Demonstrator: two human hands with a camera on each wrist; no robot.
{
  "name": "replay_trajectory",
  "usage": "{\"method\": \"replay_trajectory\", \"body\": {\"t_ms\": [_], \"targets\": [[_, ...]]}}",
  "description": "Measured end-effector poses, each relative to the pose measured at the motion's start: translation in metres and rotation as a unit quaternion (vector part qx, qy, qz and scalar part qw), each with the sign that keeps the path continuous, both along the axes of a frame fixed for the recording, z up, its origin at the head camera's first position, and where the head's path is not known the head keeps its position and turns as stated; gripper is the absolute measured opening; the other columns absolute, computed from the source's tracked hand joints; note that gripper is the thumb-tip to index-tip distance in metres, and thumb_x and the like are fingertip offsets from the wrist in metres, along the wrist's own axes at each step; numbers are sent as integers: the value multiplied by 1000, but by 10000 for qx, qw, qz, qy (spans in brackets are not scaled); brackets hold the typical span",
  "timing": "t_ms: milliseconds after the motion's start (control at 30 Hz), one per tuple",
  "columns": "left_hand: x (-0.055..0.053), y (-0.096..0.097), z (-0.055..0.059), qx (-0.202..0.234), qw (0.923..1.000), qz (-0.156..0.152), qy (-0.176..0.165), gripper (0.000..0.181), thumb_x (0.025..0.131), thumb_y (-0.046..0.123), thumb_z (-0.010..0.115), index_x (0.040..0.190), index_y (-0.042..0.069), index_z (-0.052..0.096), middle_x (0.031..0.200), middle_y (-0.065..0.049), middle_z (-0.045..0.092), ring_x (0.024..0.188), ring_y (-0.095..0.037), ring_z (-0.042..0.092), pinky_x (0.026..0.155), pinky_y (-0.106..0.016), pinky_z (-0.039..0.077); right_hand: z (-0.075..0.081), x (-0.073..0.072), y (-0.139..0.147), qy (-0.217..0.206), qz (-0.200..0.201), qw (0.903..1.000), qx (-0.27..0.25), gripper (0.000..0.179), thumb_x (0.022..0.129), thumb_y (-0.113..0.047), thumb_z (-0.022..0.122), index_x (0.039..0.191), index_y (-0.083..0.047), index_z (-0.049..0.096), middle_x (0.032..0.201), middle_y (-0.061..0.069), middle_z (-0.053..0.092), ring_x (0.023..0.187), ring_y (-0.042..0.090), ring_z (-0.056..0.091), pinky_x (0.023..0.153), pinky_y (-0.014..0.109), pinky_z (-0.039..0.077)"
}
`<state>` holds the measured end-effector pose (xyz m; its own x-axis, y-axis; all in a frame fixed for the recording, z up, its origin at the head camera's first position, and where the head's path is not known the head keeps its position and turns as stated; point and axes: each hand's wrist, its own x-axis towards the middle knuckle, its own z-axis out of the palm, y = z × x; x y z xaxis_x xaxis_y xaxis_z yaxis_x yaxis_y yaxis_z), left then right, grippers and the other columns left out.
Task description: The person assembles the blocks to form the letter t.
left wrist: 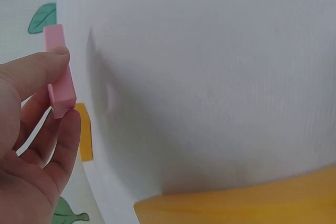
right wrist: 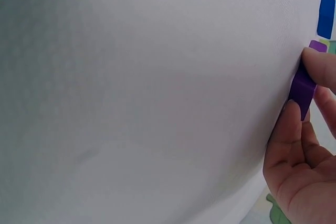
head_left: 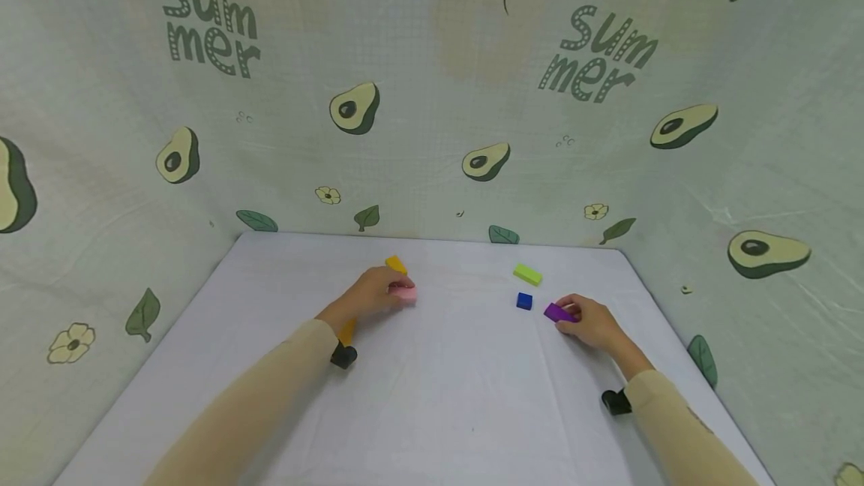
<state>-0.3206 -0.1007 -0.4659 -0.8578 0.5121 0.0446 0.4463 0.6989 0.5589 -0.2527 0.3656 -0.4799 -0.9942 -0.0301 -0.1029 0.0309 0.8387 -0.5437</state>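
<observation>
Between thumb and fingers, my left hand [head_left: 375, 289] pinches a pink block [left wrist: 61, 80], over the left middle of the white table. Just behind that hand lies a small yellow-orange block [head_left: 395, 264]. A larger orange-yellow block [head_left: 347, 331] is partly hidden under the left wrist and fills the lower right of the left wrist view. On the right side, my right hand [head_left: 592, 321] grips a purple block [right wrist: 303, 88] by its sides, close to the table surface. A small blue block [head_left: 524, 301] sits to the left of the purple one.
A lime green block [head_left: 527, 274] lies behind the blue block. The white table [head_left: 439, 396] ends at the back against a hanging cloth [head_left: 418, 43] printed with avocados and leaves, which also encloses both sides. Black wrist devices [head_left: 344, 355] hang below both forearms.
</observation>
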Motion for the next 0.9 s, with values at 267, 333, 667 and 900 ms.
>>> {"method": "replay_trajectory", "body": {"t_ms": [267,333,667,900], "targets": [[-1,11,-5,60,9993,-294,235,32,96,13,80,128,16,75,128,-2,72,116,-20,61,104,-40,51,0,0,0,-13,8,10000,12,44,97,-16,78,134,1,61,128,27,66,111,40,62,99,58,55],[-1,14,-6,87,9993,-286,207,32,96,13,80,127,16,75,128,-1,72,116,-20,61,104,-40,51,0,0,1,-21,-9,10000,24,44,97,-16,78,134,0,61,128,27,66,111,40,62,99,57,55],[4,31,-5,36,9998,-203,42,30,96,14,81,126,18,76,125,0,71,115,-19,61,104,-37,52,-2,-1,0,-11,21,10000,25,44,97,-17,78,134,-1,61,127,26,67,110,38,62,99,57,55],[4,38,-7,32,9994,-319,150,30,95,14,82,124,18,76,120,1,71,109,-17,60,100,-36,53,-3,-1,1,-13,-25,10000,21,43,97,-16,78,134,-1,61,128,27,67,110,38,62,99,57,55]]}}
